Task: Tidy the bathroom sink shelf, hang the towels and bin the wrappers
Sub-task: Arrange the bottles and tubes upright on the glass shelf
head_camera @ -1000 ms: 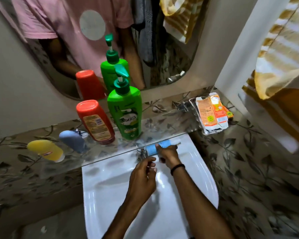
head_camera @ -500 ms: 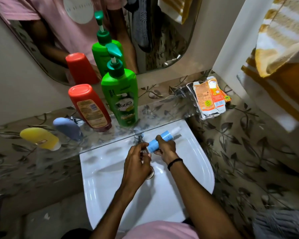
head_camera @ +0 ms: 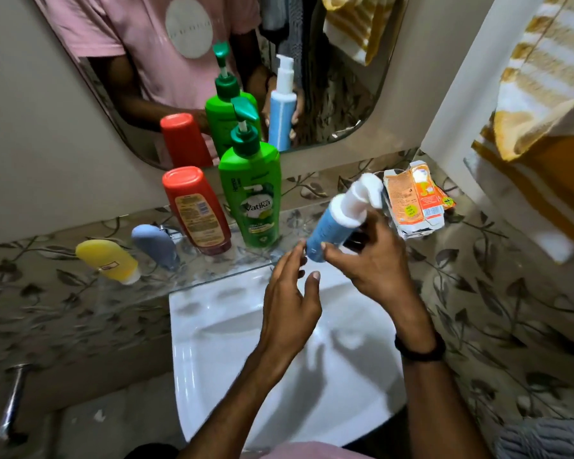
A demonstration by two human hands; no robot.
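Observation:
My right hand (head_camera: 373, 256) grips a blue pump bottle (head_camera: 333, 230) with a white top, tilted above the front edge of the glass shelf (head_camera: 212, 276). My left hand (head_camera: 290, 303) hovers just below the bottle's base with fingers spread, a fingertip near or on it. On the shelf stand a green Vatika pump bottle (head_camera: 254, 200) and a red bottle (head_camera: 196, 210); a grey tube (head_camera: 154, 245) and a yellow tube (head_camera: 108, 261) lie at the left. Crumpled orange and white wrappers (head_camera: 415, 202) sit at the shelf's right end.
A white sink basin (head_camera: 219, 346) lies under my arms. The mirror (head_camera: 338, 94) behind the shelf reflects the bottles and me. A yellow-striped towel (head_camera: 544, 127) hangs at the right. A grey cloth (head_camera: 547, 438) shows at bottom right, a metal tap (head_camera: 14, 402) at bottom left.
My right hand lifted the blue bottle from down by the sink tap up to shelf height. My left hand left the tap and rose beneath the bottle.

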